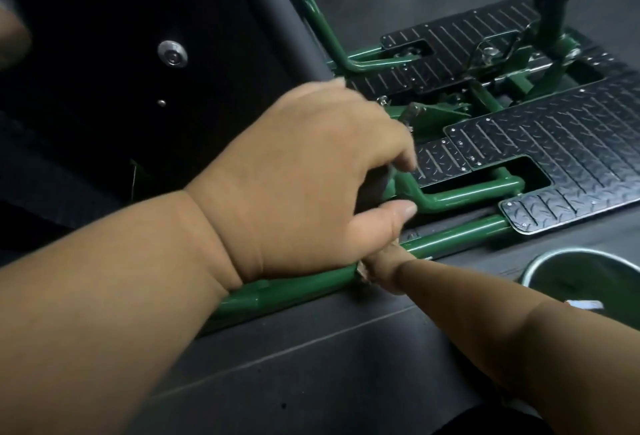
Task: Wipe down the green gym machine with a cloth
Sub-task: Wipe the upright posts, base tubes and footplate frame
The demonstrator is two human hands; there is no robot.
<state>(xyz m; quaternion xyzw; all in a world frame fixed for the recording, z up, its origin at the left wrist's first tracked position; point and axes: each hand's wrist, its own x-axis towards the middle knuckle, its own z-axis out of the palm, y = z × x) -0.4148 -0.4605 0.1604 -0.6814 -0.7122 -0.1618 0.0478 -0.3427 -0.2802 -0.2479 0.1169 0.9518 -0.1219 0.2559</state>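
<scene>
The green gym machine has a low green base tube [298, 287] running left to right and black tread-plate footboards [554, 143] behind it. My left hand [304, 174] fills the middle and grips a dark handle [375, 188] on a bent green tube [460, 195]. My right hand [384, 270] reaches in from the lower right and sits on the base tube, largely hidden under my left hand. A sliver of pale cloth [362, 273] shows at its fingers, pressed to the tube.
A round metal bucket [554, 258] stands on the grey floor at the lower right. A black panel with a silver lock [172, 53] and a dark padded bar [277, 18] rise at the left. A green upright post [550, 15] stands at the back.
</scene>
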